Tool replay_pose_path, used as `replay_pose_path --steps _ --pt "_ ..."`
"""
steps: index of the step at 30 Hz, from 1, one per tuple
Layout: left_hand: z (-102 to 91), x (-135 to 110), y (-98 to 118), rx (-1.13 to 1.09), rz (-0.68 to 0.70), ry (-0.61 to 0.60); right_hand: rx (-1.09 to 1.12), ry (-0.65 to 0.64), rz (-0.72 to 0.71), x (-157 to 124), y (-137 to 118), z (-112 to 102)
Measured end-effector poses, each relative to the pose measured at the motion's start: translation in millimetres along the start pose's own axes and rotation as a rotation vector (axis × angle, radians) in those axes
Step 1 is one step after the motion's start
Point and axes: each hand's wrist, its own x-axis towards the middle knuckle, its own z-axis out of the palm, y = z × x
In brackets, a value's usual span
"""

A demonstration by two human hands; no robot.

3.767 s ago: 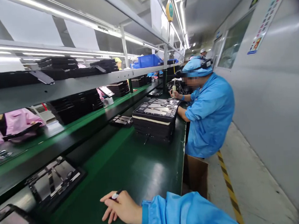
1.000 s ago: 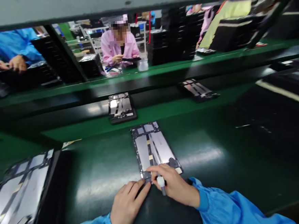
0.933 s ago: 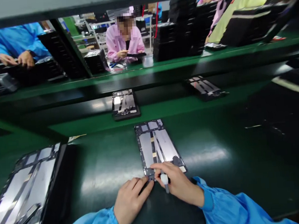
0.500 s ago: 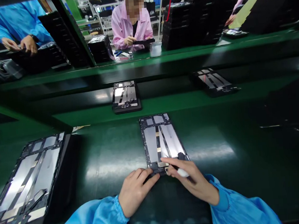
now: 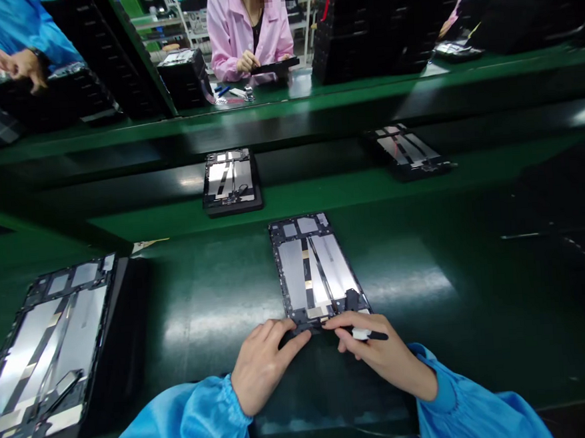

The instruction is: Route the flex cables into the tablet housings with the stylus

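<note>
An opened tablet (image 5: 343, 259) lies on the green bench in front of me, its silver panels and dark ribbon strips facing up. At its lower left corner, my left hand (image 5: 263, 366) grips the bottom edge between thumb and fingers. My right hand (image 5: 379, 350) is closed around a slim black tool (image 5: 379, 336) with a white section. The index finger of that hand reaches the tablet's bottom edge, near the middle. What the tool's tip touches is hidden by the fingers. A small black part (image 5: 351, 299) sits at the tablet's lower right.
At left, another opened tablet (image 5: 75, 341) rests on a dark block. Two more, one tablet (image 5: 229, 177) and a second tablet (image 5: 408, 147), lie farther back. Beyond the raised green ledge (image 5: 264, 101) stand black tray stacks (image 5: 360, 34), with a co-worker in pink (image 5: 249, 28) behind.
My right index finger has moved down from the ribbon area to the tablet's bottom edge, and the tool now lies more level. My left hand keeps its hold. The whole view has shifted slightly.
</note>
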Motion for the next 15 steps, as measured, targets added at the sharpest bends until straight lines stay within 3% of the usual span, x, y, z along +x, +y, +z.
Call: replay_pose_path --steps 5,9,15 --pt "0.1 -1.5 -4.9 0.025 0.022 0.025 0.016 0.044 0.074 -5.8 8.3 -7.8" --pt "-4.0 -3.2 -9.2 0.032 0.100 0.059 0.055 -0.003 0.018 -4.6 5.1 -0.8" --pt "-6.2 -3.0 -10.8 0.034 0.087 0.077 0.041 -0.096 -0.095 3.4 -4.6 7.7"
